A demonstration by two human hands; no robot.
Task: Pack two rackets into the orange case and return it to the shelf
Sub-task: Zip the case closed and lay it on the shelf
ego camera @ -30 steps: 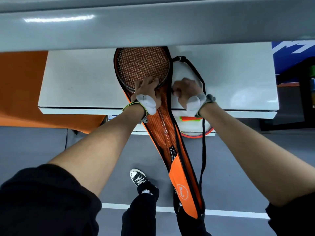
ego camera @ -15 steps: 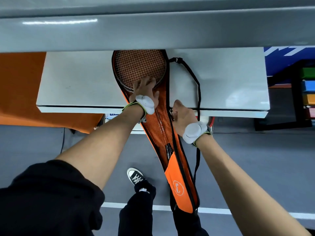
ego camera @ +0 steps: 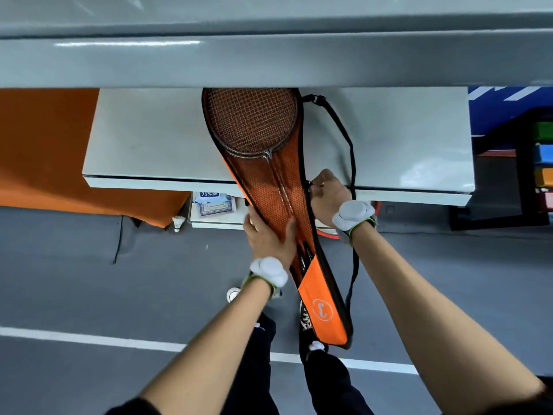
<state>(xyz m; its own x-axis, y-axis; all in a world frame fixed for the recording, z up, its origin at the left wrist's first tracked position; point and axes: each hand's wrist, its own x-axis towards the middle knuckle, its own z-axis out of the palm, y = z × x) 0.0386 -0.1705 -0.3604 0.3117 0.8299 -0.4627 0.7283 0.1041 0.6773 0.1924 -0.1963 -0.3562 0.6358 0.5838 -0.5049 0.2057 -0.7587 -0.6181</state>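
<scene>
orange case [ego camera: 324, 313]: wide end lies on the white shelf [ego camera: 143, 145], narrow end hangs off the shelf's front edge | rackets [ego camera: 254, 121]: inside the case, heads over the shelf | left hand [ego camera: 270, 235]: clasped around the case below the shelf edge | right hand [ego camera: 327, 194]: pinched shut on the case's right edge at the shelf edge | shuttlecock [ego camera: 178, 223]: on the floor under the shelf
</scene>
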